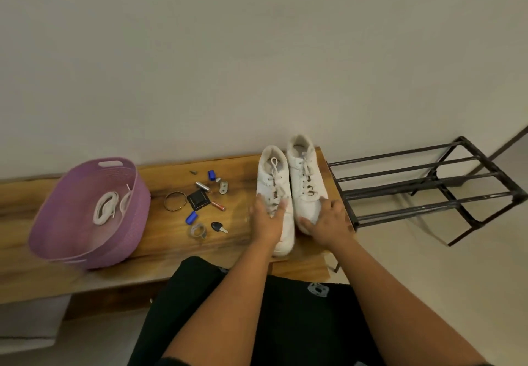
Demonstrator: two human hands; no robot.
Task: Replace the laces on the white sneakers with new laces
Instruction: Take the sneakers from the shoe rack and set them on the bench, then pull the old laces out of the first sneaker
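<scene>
Two white sneakers stand side by side at the right end of a wooden bench [160,251], toes toward me. Both carry greyish laces threaded through their eyelets. My left hand [267,218] grips the front of the left sneaker [271,182], thumb and fingers on either side of its lower laces. My right hand [325,220] grips the toe of the right sneaker [304,177]. Coiled white laces [105,207] lie inside a purple plastic basket [85,248] at the bench's left end.
Small clutter lies mid-bench: a bangle [173,200], a black square box [197,199], blue caps, batteries, a key [218,227], a ring of tape. A black metal shoe rack [428,185] stands right of the bench. A pale wall rises behind.
</scene>
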